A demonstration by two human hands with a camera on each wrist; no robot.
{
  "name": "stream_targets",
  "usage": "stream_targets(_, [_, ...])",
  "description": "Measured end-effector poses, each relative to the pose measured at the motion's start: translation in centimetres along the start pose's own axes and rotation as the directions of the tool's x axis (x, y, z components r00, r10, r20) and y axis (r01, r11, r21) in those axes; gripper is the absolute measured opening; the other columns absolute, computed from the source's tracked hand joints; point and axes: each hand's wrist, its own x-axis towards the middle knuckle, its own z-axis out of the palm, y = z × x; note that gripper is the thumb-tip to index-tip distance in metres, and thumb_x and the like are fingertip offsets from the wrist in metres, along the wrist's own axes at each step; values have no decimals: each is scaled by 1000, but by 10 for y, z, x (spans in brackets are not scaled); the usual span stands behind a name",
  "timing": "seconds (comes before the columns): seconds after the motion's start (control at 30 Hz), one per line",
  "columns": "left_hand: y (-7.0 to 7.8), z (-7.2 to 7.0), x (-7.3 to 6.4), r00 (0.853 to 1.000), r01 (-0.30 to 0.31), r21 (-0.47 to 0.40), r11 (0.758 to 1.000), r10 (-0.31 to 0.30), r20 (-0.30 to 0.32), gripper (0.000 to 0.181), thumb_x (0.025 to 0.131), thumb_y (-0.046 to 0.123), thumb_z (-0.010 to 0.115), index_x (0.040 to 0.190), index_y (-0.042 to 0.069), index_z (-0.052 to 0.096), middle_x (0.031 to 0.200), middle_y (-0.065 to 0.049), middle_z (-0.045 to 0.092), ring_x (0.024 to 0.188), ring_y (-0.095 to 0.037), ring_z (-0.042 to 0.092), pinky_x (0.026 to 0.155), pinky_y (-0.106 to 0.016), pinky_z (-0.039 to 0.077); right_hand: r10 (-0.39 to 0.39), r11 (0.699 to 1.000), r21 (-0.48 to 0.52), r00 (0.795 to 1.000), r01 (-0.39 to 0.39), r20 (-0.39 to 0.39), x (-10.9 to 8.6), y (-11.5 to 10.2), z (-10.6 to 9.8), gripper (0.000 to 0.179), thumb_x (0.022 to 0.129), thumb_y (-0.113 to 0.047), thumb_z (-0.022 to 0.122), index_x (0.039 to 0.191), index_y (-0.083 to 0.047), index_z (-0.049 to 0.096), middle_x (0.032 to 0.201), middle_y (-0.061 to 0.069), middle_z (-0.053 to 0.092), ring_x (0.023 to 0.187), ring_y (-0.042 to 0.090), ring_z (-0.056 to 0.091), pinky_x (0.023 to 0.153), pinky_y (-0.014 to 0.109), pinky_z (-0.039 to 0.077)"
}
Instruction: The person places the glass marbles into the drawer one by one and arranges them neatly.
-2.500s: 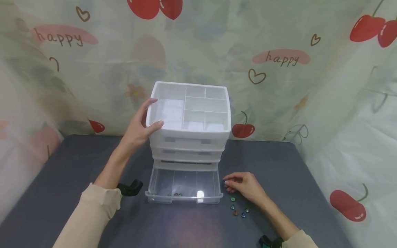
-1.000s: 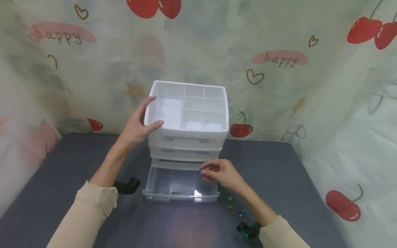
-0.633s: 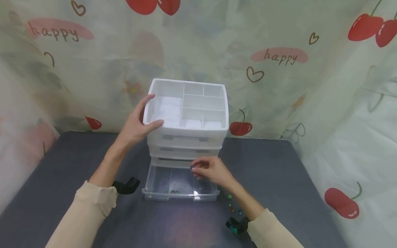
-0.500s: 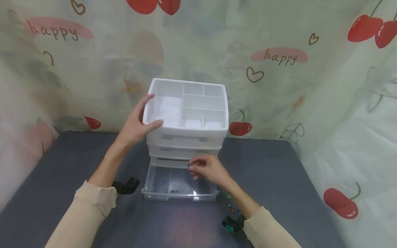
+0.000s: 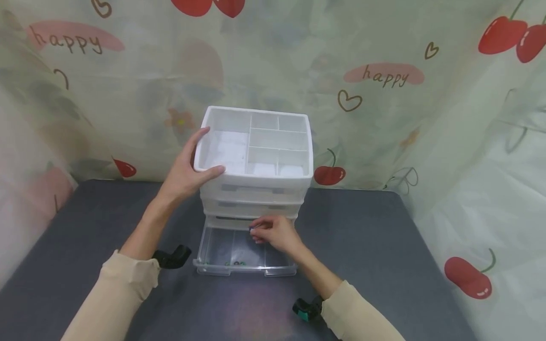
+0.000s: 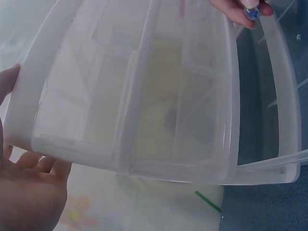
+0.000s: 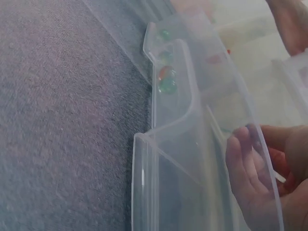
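Note:
A white plastic drawer unit [image 5: 256,182] with a divided tray on top stands on the table. My left hand [image 5: 181,173] grips the left side of its top, thumb over the front rim and fingers along the side. The clear bottom drawer [image 5: 251,272] is pulled out. Over this drawer, my right hand [image 5: 277,232] pinches a small blue glass marble [image 6: 251,13] between thumb and fingertips. Several green and orange marbles [image 7: 167,85] lie inside the drawer along its front wall. In the right wrist view, the clear drawer side partly overlaps my right hand.
The dark grey table [image 5: 375,246] extends on both sides of the unit. Behind it hangs a printed curtain [image 5: 273,57] with cherries and hearts. The upper drawers [image 5: 251,207] are pushed in. My right forearm covers the spot where loose marbles lay earlier.
My right hand has moved left from the table beside the drawer to above it, carrying the blue marble. My left hand keeps its grip on the unit. The view has shifted slightly.

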Motion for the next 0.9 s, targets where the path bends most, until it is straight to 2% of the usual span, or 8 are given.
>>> stream_targets(0.23, [-1,-5,-2,1000,12,4,1000,-12,-14,93,84,7,78,158,25,25,159,-6,27,127,-27,40,93,-31,38,65,998,1,998,-65,-23,8,4,13,19,89,-2,72,106,6,74,87,15,74,74,18,72,69,31,57])
stream_targets(0.37, [-2,-3,-1,1000,-10,-4,1000,10,-12,91,84,7,78,158,23,26,158,-7,29,125,-27,42,91,-28,39,125,992,19,992,-124,-36,9,9,16,19,88,1,72,106,7,74,85,16,74,69,15,71,67,29,57])
stream_targets(0.57, [-4,0,-2,1000,8,-32,999,-9,-16,91,84,6,77,157,24,26,158,-6,28,125,-26,41,91,-27,38,193,981,30,981,-192,-28,8,13,18,16,89,3,71,104,7,74,84,16,74,68,16,70,66,29,57])
stream_targets(0.9, [-5,3,-1,1000,-7,-32,999,6,-14,90,85,5,76,157,24,26,156,-9,31,123,-26,43,90,-26,39,189,982,19,982,-189,-25,6,13,13,17,87,4,72,104,8,74,84,17,74,70,19,72,65,29,57])
